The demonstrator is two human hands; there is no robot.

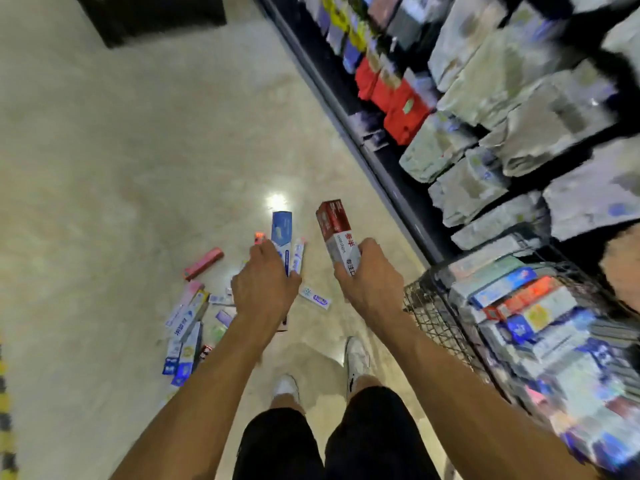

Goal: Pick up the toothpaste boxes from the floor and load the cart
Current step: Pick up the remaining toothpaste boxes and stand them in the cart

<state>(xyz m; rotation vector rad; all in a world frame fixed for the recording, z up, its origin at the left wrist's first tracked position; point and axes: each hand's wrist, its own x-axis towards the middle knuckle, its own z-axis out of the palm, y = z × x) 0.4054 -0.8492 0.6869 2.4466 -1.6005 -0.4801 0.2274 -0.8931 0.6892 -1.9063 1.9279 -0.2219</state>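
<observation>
Head view, shop aisle. Left hand [265, 285] curled round near ends of blue-and-white toothpaste boxes [282, 233], several bunched together, likely to save trips. Right hand [363, 278] grips red-and-white toothpaste box [334, 230] by lower end, held above floor [104, 168]. Wire cart [429, 317] just beside right hand, stacked with boxes. Scattered boxes [188, 323] lie on floor under left forearm, not yet picked up.

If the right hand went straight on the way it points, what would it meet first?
Nothing close, it seems: the right hand, gripping a red-and-white box, points out over bare floor. The shelf base runs alongside on its right, though depth is unclear.
</observation>
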